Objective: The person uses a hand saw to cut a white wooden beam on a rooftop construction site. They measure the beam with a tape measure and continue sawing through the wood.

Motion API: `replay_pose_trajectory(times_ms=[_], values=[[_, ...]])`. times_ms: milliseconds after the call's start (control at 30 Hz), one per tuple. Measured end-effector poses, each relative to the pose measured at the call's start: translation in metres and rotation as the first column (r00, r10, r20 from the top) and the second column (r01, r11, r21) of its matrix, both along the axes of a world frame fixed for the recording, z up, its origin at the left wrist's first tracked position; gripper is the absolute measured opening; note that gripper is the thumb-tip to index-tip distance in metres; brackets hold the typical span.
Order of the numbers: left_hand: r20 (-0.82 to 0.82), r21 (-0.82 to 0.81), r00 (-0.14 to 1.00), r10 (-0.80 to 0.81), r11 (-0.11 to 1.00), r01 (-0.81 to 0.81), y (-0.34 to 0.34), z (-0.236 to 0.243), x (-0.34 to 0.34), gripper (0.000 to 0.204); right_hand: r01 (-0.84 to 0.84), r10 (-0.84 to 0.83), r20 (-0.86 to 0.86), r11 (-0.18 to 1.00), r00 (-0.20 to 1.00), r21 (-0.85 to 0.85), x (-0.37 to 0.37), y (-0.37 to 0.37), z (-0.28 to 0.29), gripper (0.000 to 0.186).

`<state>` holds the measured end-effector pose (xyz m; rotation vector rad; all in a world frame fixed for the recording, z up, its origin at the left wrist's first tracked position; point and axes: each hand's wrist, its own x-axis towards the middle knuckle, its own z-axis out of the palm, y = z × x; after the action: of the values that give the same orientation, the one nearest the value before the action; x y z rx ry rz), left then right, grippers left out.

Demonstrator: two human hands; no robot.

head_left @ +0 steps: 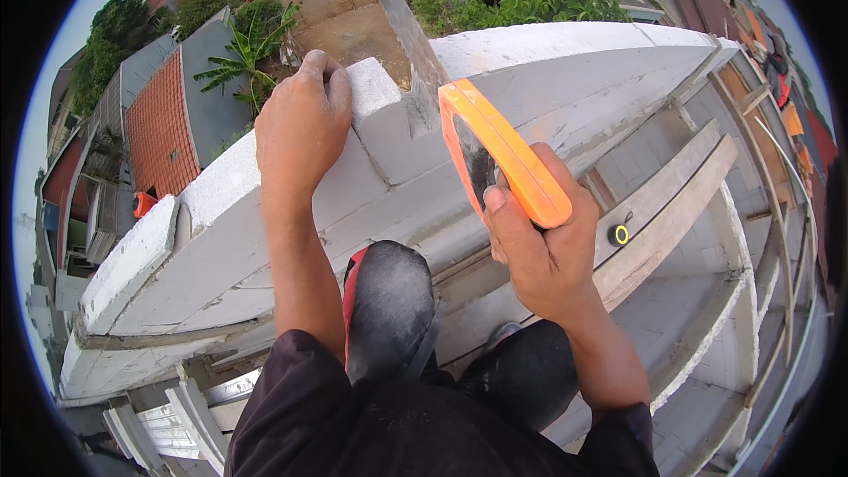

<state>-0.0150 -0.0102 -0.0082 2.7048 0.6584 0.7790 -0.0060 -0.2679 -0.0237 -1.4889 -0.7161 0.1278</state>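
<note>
Saw (424, 62) over the wall (530, 97).
Right hand (548, 252) grasps its orange handle (521, 159); left hand (305, 119) rests upon the wall's top, fingertips hidden, so I cannot tell their grip.

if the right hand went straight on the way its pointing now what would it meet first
Probably the white block wall near the notch, with the orange saw handle leading the right hand; the gap's depth is unclear.

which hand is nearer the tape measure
Right. The right hand, gripping the orange-handled handsaw, is left of the tape measure; the left hand is farther left, on the block wall.
</note>
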Motion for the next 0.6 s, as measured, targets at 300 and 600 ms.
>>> replay_pose_trajectory(times_ms=[300,600], values=[[0.049,0.018,0.999,-0.005,1.000,0.004,0.004,-0.005,-0.002,0.026,0.049,-0.029,-0.096,0.975,0.995,0.216,-0.006,-0.003,0.022,0.022],[0.036,0.026,0.999,-0.016,1.000,0.015,0.001,-0.001,0.002,0.027,-0.155,0.173,-0.458,0.985,0.872,0.077,0.021,0.000,-0.011,0.021]])
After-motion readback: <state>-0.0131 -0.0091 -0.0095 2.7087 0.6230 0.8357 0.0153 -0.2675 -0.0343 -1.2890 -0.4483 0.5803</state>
